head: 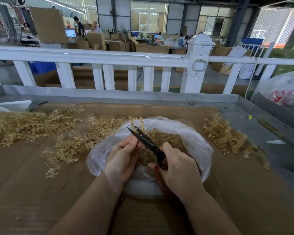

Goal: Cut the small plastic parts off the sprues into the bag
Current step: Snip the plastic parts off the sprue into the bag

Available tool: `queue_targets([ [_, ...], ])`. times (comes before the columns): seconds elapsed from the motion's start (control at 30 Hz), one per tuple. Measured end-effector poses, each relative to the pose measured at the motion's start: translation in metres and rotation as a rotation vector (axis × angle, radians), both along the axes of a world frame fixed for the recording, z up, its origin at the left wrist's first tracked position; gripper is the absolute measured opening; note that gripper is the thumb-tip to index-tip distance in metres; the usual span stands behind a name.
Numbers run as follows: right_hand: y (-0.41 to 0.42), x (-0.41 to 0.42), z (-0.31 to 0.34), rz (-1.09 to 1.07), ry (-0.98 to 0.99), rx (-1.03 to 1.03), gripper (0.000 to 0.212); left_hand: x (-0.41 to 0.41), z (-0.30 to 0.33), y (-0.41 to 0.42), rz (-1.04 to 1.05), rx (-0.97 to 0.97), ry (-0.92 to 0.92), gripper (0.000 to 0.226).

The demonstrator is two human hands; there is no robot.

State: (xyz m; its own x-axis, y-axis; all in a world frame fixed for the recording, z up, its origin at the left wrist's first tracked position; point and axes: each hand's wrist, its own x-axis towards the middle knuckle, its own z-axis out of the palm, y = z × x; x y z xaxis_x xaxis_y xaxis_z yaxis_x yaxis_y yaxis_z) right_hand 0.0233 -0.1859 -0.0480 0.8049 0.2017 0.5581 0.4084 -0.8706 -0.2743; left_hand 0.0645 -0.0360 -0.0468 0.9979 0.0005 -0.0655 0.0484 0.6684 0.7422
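Observation:
A clear plastic bag (190, 133) lies open on the cardboard-covered table, with a heap of small amber cut parts (166, 141) inside. My left hand (124, 156) pinches an amber sprue (142, 123) that stands up over the bag. My right hand (178, 168) grips black scissors (146, 141) with reddish-brown handles. The blades point up and left, slightly parted at the sprue. Uncut amber sprues lie in piles to the left (29, 124) and centre-left (85, 141) of the bag.
A smaller pile of sprues (226, 136) lies right of the bag. A white fence rail (98, 55) runs behind the table's metal back edge (126, 95). A large plastic sack (285, 92) sits at the far right. A white box (14, 104) rests at the back left.

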Motion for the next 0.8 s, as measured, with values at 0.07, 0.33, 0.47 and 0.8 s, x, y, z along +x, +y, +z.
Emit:
queue_targets([
  [0.07, 0.0003, 0.0003, 0.0, 0.01, 0.01, 0.003, 0.044, 0.0003, -0.0003, 0.0001, 0.001, -0.002, 0.001, 0.016],
  [0.33, 0.0003, -0.0003, 0.0007, 0.019, -0.004, 0.042, 0.043, -0.0006, 0.0009, -0.0005, 0.001, 0.023, -0.009, 0.019],
  [0.47, 0.0008, -0.0006, 0.0004, 0.017, -0.021, 0.068, 0.042, 0.0, 0.0005, -0.0006, 0.003, 0.031, -0.003, 0.019],
  [0.8, -0.0021, 0.0008, -0.0003, 0.007, -0.038, 0.03, 0.041, 0.0015, -0.0009, -0.001, 0.029, 0.001, 0.011, 0.017],
])
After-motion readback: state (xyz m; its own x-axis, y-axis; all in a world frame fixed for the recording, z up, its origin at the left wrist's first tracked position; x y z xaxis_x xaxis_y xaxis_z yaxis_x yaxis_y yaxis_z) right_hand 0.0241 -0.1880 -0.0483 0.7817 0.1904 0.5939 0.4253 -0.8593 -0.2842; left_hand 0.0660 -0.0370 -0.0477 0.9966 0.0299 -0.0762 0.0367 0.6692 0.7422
